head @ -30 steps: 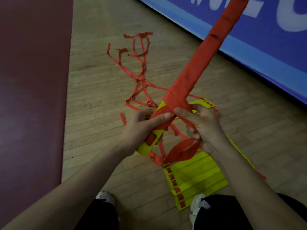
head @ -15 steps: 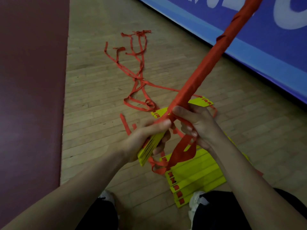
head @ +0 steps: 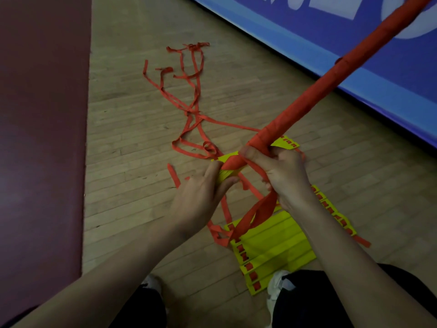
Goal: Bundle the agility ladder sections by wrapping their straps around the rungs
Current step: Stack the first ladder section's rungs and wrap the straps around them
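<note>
Head view: our left hand (head: 203,197) curls round the bare yellow end of the rung bundle (head: 331,86), which we hold above the wooden floor (head: 132,138), slanting up to the right and wound in red. Our right hand (head: 283,176) pinches the red strap (head: 257,211) against it with the thumb. Below lies another yellow ladder section (head: 276,245), with loose straps (head: 191,100) trailing beyond.

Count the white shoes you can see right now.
2. The left shoe peeks out beside the left forearm. The right shoe sits at the near end of the yellow rungs lying on the floor. Dark trouser legs hide most of each.
</note>
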Available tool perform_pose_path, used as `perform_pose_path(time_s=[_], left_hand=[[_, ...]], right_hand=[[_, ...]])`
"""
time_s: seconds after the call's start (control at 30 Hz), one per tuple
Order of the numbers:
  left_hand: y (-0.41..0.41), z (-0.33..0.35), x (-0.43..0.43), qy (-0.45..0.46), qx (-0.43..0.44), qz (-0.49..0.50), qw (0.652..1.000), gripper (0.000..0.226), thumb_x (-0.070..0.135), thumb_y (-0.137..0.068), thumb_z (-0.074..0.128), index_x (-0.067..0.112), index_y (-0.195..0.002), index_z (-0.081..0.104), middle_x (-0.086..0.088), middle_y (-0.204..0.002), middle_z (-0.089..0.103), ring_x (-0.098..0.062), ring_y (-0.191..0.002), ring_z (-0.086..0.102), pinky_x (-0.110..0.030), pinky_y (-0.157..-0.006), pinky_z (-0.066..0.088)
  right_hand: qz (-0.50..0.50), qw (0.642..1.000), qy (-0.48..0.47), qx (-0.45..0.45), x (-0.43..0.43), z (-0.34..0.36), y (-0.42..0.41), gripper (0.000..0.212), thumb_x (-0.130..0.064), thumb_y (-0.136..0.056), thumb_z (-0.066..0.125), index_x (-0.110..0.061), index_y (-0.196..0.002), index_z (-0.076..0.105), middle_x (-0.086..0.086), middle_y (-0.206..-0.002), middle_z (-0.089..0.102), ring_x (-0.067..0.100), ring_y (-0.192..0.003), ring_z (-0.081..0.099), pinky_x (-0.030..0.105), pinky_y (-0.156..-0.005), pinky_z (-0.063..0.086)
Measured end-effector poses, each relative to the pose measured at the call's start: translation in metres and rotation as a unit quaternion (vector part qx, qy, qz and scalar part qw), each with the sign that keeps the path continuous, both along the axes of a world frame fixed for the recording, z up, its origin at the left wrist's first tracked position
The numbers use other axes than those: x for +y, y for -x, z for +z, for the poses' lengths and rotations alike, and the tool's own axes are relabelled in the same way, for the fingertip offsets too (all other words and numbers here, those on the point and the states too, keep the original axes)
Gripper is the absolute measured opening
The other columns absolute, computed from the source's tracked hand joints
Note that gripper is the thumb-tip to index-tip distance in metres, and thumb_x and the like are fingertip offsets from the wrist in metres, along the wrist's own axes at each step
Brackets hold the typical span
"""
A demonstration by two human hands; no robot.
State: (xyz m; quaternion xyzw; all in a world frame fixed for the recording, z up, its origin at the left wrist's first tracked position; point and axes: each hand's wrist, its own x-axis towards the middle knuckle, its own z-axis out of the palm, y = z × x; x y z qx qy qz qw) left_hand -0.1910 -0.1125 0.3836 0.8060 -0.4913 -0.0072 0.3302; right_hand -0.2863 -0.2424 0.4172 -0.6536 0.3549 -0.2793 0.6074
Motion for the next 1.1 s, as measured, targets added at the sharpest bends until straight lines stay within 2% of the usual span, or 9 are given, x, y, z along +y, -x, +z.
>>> perform_pose_path(time_s=[0.2,0.37,0.43,0.57,0.73,0.8,0.97,1.03,1.1], left_hand=[[-0.006,0.005,-0.002,0.011,0.118,0.013,0.993,0.064,0.072,-0.084,0.034,0.018,-0.112,0.054,-0.007,-0.07,0.065,-0.027,-0.07,0.065,-0.045,-0.064,0.051],[-0.011,0.015,0.0,0.03,0.217,0.023,0.975,0.046,0.057,-0.084,0.047,0.017,-0.103,0.057,-0.011,-0.069,0.066,-0.024,-0.056,0.064,-0.034,-0.052,0.049],[-0.01,0.019,0.0,0.063,0.298,0.011,0.952,0.045,0.05,-0.085,0.053,0.007,-0.099,0.058,-0.016,-0.072,0.066,-0.031,-0.053,0.062,-0.036,-0.046,0.048],[-0.004,0.024,0.002,0.109,0.454,-0.041,0.883,0.048,0.043,-0.084,0.055,-0.004,-0.094,0.058,-0.016,-0.074,0.063,-0.025,-0.049,0.057,-0.028,-0.044,0.045],[-0.003,0.032,0.009,0.126,0.56,-0.113,0.811,0.045,0.037,-0.089,0.052,-0.007,-0.097,0.057,-0.011,-0.067,0.058,-0.017,-0.041,0.049,-0.02,-0.037,0.038],[-0.004,0.03,0.011,0.123,0.593,-0.145,0.783,0.045,0.04,-0.089,0.058,-0.005,-0.094,0.056,-0.009,-0.064,0.058,-0.014,-0.039,0.048,-0.018,-0.036,0.038],[0.0,0.024,0.016,0.058,0.711,-0.221,0.665,0.064,0.067,-0.057,0.074,0.011,-0.086,0.064,0.001,-0.061,0.055,-0.005,-0.035,0.045,-0.013,-0.035,0.038],[0.001,0.021,0.017,0.049,0.72,-0.226,0.655,0.072,0.069,-0.054,0.075,0.009,-0.091,0.058,0.003,-0.061,0.054,-0.004,-0.034,0.045,-0.012,-0.035,0.038],[0.002,0.021,0.015,0.061,0.702,-0.226,0.672,0.073,0.063,-0.057,0.078,0.005,-0.095,0.056,0.001,-0.063,0.057,-0.006,-0.035,0.046,-0.013,-0.036,0.039]], right_hand=[[0.007,0.998,-0.056,-0.042,-0.003,0.0,0.001,0.026,-0.033,-0.077,0.075,-0.016,-0.095,0.068,-0.014,-0.042,0.044,0.002,-0.036,0.036,0.016,-0.032,0.028],[0.003,0.995,-0.086,-0.05,-0.003,-0.004,0.002,0.032,-0.035,-0.07,0.077,-0.013,-0.088,0.064,-0.011,-0.043,0.049,0.002,-0.034,0.037,0.016,-0.03,0.026],[0.017,0.993,-0.105,-0.056,0.0,-0.005,0.001,0.036,-0.036,-0.066,0.076,-0.015,-0.092,0.061,-0.012,-0.042,0.044,0.001,-0.034,0.035,0.016,-0.029,0.024],[0.04,0.988,-0.131,-0.064,0.003,-0.004,-0.001,0.051,-0.038,-0.058,0.075,-0.017,-0.102,0.061,-0.012,-0.044,0.042,0.001,-0.033,0.033,0.014,-0.029,0.021],[0.087,0.975,-0.171,-0.107,0.002,-0.001,0.0,0.049,-0.035,-0.055,0.075,-0.016,-0.095,0.055,-0.006,-0.049,0.043,0.002,-0.028,0.027,0.012,-0.028,0.018],[0.128,0.966,-0.184,-0.13,0.001,0.001,0.002,0.042,-0.031,-0.057,0.072,-0.013,-0.09,0.052,-0.009,-0.044,0.045,0.001,-0.026,0.027,0.011,-0.028,0.015],[0.232,0.941,-0.171,-0.175,0.001,0.006,0.006,0.027,-0.04,-0.049,0.084,-0.021,-0.062,0.069,-0.008,-0.041,0.044,0.001,-0.023,0.028,0.009,-0.029,0.015],[0.215,0.956,-0.131,-0.15,0.002,0.006,0.006,0.02,-0.031,-0.056,0.087,-0.022,-0.058,0.069,-0.008,-0.042,0.042,0.001,-0.025,0.027,0.011,-0.029,0.014],[0.178,0.968,-0.117,-0.129,0.001,0.005,0.005,0.02,-0.027,-0.062,0.084,-0.018,-0.057,0.068,-0.007,-0.044,0.042,0.003,-0.026,0.026,0.013,-0.029,0.012]])
